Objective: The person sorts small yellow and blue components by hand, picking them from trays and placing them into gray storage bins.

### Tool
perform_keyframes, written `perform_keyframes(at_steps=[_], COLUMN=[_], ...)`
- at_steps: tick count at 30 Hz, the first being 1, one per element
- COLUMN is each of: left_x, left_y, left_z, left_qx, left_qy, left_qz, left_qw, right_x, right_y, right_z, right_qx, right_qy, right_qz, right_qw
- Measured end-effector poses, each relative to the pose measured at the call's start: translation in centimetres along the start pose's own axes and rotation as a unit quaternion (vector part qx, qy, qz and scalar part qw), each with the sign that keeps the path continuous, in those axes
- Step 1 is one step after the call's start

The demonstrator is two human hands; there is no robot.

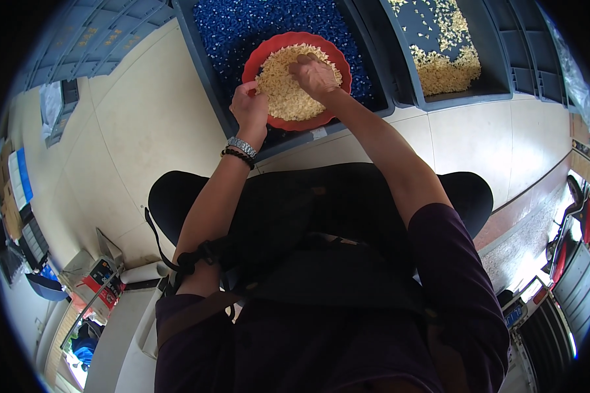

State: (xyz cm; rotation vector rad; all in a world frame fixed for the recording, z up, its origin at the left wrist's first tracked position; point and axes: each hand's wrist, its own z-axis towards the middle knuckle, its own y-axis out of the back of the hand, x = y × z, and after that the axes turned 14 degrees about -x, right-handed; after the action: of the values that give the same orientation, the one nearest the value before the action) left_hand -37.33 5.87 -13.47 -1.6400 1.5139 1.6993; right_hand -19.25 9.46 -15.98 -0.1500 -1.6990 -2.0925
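A red scalloped bowl (286,124), heaped with small cream-coloured pieces (288,88), rests on a layer of small blue pieces (226,39) in a grey plastic crate (203,69). At the bowl's left rim is my left hand (248,110), its thumb and fingers brought together in a pinch. Whatever lies between those fingertips is too small to make out. My right hand (316,77) reaches over the bowl from the right. Its fingers are bent and closed down at the cream pieces, and the fingertips are partly hidden.
Right of the crate stands a second grey crate (432,103) with more cream pieces (449,69) gathered toward its near end. Further grey crates (105,33) are at the upper left. My knees (177,190) are just below the crate, above a pale tiled floor (131,131).
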Motion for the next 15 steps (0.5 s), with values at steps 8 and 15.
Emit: perform_keyframes(at_steps=[8, 15], left_x=[-3.0, -6.0], left_y=[-0.1, -0.4], left_z=[-1.3, -2.2], left_qx=[0.078, 0.202], left_qy=[0.025, 0.109], left_qz=[-0.092, -0.188], left_qw=[0.992, 0.955], right_x=[0.4, 0.2], right_y=[2.3, 5.8], right_z=[-0.3, -0.5], right_qx=[-0.059, 0.047], right_qy=[-0.215, -0.461], right_qz=[0.255, 0.682], right_qw=[0.941, 0.566])
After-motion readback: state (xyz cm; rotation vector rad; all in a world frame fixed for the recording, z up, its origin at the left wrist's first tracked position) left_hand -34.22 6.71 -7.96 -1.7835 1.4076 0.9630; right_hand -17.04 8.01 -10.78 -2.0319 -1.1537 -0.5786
